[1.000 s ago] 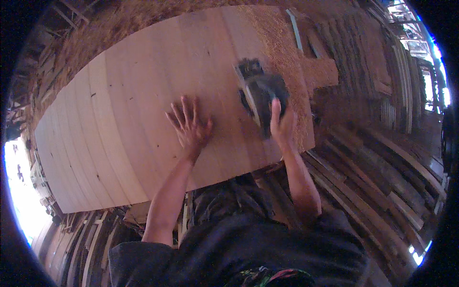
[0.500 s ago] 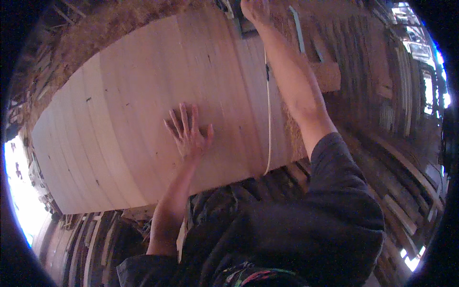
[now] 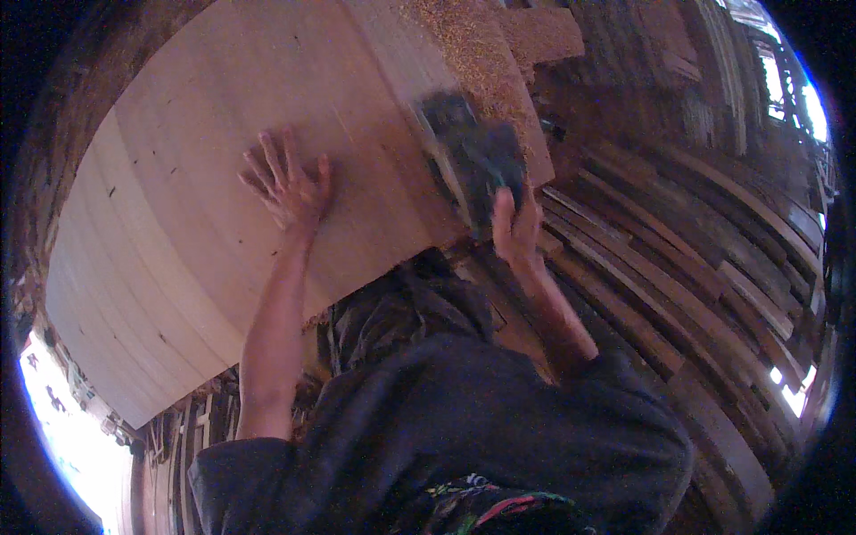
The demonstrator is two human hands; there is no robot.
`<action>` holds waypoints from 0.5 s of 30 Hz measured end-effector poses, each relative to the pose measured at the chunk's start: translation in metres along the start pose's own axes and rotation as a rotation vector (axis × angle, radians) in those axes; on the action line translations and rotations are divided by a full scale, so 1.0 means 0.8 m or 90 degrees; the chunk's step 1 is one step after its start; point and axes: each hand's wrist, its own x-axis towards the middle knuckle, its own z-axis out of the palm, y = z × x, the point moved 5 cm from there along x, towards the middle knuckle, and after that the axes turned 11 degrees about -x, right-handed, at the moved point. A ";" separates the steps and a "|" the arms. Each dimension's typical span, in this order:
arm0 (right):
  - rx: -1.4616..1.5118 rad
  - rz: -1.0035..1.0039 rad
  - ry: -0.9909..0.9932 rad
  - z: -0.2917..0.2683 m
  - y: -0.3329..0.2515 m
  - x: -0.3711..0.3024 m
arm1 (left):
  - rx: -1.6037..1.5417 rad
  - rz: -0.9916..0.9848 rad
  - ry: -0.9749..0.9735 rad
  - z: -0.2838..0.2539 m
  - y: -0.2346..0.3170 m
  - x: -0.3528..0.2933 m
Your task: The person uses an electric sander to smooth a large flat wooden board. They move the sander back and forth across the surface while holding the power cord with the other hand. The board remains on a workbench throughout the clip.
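Note:
A wide pale wooden panel, made of boards side by side, lies in front of me. My left hand rests flat on its face, fingers spread and holding nothing. At the panel's right side my right hand is closed on the rear of a dark green and black power tool. Motion blurs the tool; its shape looks like an electric hand planer. It sits over the panel's right edge, close to the near corner. Its underside is hidden.
Curly wood shavings cover a surface along the panel's right side, with a shavings-topped block beyond. Long wooden strips lie stacked at the right. More slats stand at the lower left.
My right hand has come from the far end of the panel back toward me, bringing the tool with it. In the picture, the panel and my left hand sit farther left and higher.

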 end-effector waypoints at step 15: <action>0.013 -0.020 -0.039 0.009 -0.007 0.060 | 0.046 -0.043 -0.027 -0.003 -0.003 -0.008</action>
